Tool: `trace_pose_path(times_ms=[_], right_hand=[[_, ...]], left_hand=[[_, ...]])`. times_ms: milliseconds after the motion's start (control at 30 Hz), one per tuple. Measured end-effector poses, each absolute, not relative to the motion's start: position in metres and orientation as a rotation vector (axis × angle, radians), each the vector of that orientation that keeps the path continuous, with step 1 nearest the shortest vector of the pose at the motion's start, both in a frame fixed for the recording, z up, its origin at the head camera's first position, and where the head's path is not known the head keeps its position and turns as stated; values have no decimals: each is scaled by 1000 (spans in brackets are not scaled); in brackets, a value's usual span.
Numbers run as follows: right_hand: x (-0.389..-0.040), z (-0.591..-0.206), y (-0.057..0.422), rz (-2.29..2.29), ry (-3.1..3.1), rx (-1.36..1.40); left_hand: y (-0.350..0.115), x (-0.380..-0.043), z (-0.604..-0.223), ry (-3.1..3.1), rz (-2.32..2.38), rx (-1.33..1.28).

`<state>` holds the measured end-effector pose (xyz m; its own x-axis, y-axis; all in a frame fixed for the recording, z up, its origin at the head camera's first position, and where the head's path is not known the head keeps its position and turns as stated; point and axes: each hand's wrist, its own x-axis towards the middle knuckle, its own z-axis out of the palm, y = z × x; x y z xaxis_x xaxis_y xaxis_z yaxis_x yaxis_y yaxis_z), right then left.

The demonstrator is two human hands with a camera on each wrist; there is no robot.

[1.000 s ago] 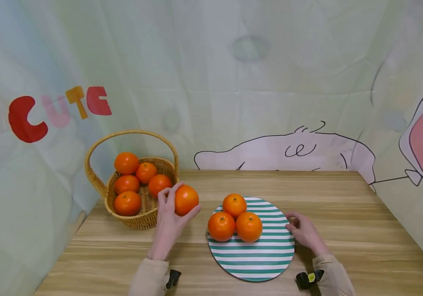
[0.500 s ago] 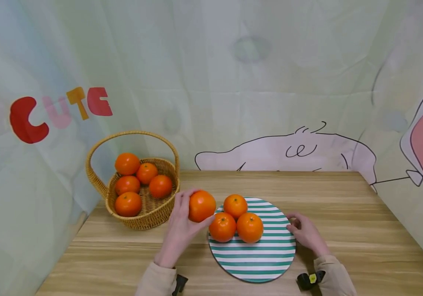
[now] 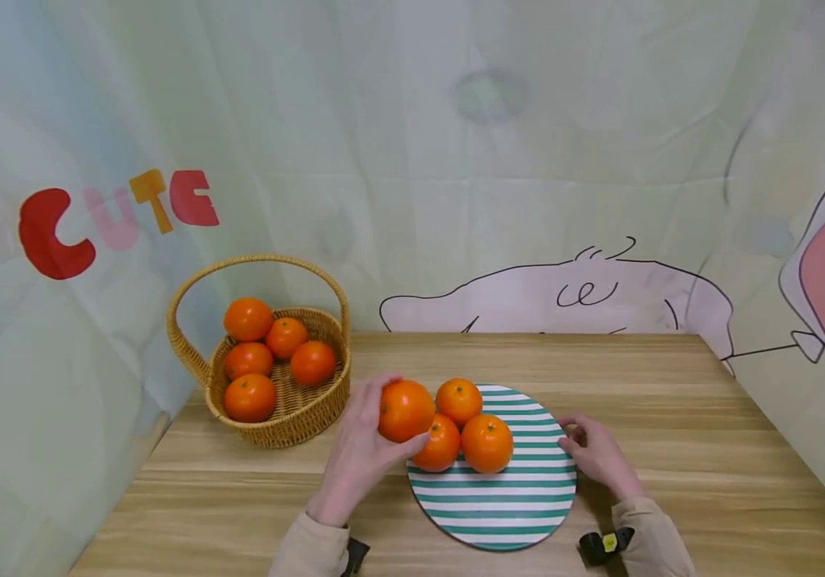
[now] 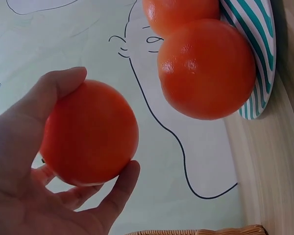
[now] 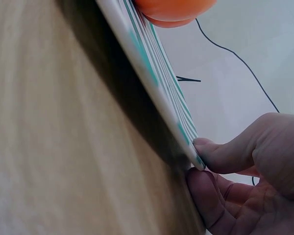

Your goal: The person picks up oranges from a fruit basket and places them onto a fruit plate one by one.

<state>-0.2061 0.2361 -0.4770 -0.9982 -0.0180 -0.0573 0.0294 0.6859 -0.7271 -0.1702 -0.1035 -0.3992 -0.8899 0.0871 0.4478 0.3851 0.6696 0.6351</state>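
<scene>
My left hand grips an orange between thumb and fingertips, at the left edge of a round plate with green and white stripes. In the head view this orange overlaps the nearest of three oranges grouped on the plate's left half. The left wrist view shows the held orange apart from the plate's oranges. At the plate's right side, my right hand pinches the rim. Its thumb lies on top and a finger underneath, in the right wrist view.
A wicker basket with a tall arched handle stands on the left of the wooden table, with several oranges inside. Behind the table hangs a printed curtain. A dark band with a camera mount sits at my right wrist.
My left hand has carried the orange from beside the basket's right rim rightward to the plate's left edge. The right hand and the plate stay in place.
</scene>
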Motion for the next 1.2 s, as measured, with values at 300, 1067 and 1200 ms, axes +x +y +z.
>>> trace_pose_path(times_ms=[300, 1067, 1200], right_hand=[[-206, -475, 234, -1208, 2833, 27], [-206, -478, 236, -1201, 2837, 6], [-206, -477, 236, -1204, 2835, 13]], left_hand=[[-94, -164, -397, -2589, -1005, -458], [-80, -148, -397, -2759, -473, -840], [-78, -147, -399, -2775, -339, -854]])
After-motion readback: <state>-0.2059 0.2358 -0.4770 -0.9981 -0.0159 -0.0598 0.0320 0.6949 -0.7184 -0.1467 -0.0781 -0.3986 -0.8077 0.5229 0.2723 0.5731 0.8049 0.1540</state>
